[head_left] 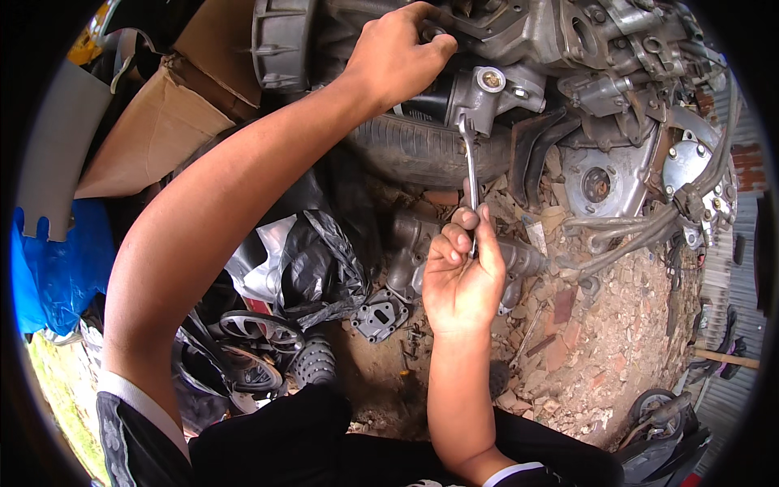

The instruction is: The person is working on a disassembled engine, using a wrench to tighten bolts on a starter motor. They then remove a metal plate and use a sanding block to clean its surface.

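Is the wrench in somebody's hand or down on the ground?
In the right hand. Its fingers grip the wrench, whose forked end sticks out beyond them.

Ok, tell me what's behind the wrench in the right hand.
Behind the wrench show a gray metal housing, a tire and rubble; whatever the right hand covers cannot be seen.

Two hands (398,53) (462,292), one wrench (471,169)
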Action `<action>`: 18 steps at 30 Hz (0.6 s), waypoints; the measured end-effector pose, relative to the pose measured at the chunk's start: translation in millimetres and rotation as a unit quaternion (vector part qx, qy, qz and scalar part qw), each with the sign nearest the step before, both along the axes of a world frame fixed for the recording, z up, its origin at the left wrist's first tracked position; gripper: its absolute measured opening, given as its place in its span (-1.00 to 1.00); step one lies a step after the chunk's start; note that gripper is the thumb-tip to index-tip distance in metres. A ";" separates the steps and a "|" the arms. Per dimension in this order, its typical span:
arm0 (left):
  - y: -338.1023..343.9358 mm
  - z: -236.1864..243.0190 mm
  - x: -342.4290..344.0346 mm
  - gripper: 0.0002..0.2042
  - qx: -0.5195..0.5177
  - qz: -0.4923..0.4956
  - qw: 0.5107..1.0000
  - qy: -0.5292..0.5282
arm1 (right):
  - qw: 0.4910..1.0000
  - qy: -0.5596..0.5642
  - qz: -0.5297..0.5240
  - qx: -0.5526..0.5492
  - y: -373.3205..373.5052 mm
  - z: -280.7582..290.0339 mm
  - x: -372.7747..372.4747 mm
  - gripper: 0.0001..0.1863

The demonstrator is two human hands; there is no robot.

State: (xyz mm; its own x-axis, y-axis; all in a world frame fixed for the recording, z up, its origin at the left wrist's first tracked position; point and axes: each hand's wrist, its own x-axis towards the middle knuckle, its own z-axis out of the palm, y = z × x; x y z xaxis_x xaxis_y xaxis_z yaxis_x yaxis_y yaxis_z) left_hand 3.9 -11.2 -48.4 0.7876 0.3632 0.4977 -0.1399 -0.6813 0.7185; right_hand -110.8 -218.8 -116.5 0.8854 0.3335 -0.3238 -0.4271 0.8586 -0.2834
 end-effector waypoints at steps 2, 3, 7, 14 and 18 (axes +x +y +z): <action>-3.9 8.7 -5.7 -0.63 -0.094 -0.044 0.994 0.044 | 0.998 -0.050 0.017 -0.028 -2.6 -2.1 2.1 -0.75; -6.0 14.9 -8.2 -0.69 -0.141 -0.067 0.986 0.064 | 0.996 -0.077 0.024 -0.043 -4.4 -1.4 3.8 -0.71; -1.8 13.9 1.7 -0.34 -0.139 -0.107 0.979 0.107 | 0.989 -0.110 0.018 -0.099 -8.1 15.7 6.4 -0.61; -11.7 35.6 30.6 -0.60 0.221 -0.145 0.943 0.199 | 0.977 -0.165 0.030 -0.129 -14.1 33.8 6.2 -0.48; -27.8 44.5 23.3 -0.57 0.080 -0.138 0.962 0.221 | 0.973 -0.187 0.045 -0.130 -14.0 34.7 5.9 -0.46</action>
